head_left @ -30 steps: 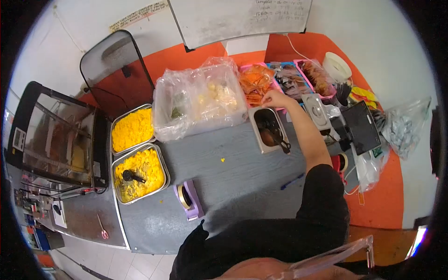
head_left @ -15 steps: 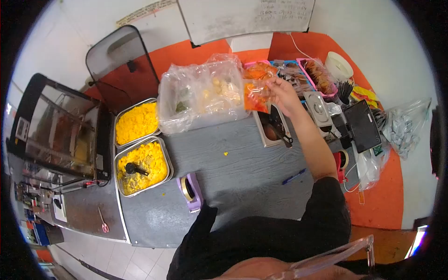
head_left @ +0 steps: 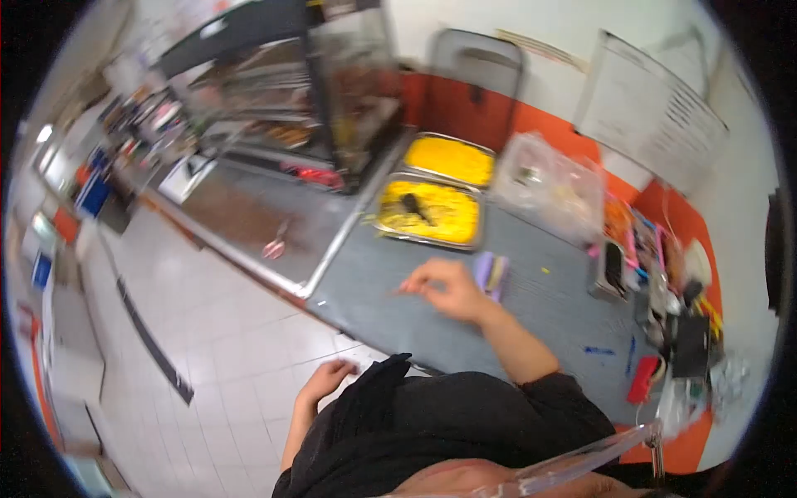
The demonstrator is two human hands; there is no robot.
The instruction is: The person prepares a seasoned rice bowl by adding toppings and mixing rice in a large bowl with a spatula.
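Note:
My right hand [head_left: 451, 288] is over the grey table near its front edge, left of a purple tape dispenser [head_left: 491, 276]. Its fingers are pinched around a small, thin, blurred piece that I cannot make out. Low beside my body, my left hand [head_left: 328, 378] hangs over the floor, just off the table edge; its fingers are smeared by motion. Beyond the right hand stands a metal tray [head_left: 452, 243] of yellow food, with a black-handled utensil [head_left: 413, 205] lying in it. A second metal tray [head_left: 490, 153] of yellow food is behind.
A plastic-wrapped clear container [head_left: 552, 187] stands at the back. To the right are a metal container [head_left: 608, 278], a red tape dispenser [head_left: 644, 380] and a blue pen [head_left: 598, 351]. Scissors [head_left: 276, 243] lie on the left counter, before a glass display case [head_left: 266, 104].
The view has swung left. My right hand has left the orange packet at the back and come to the table's front edge. My left hand has come into view.

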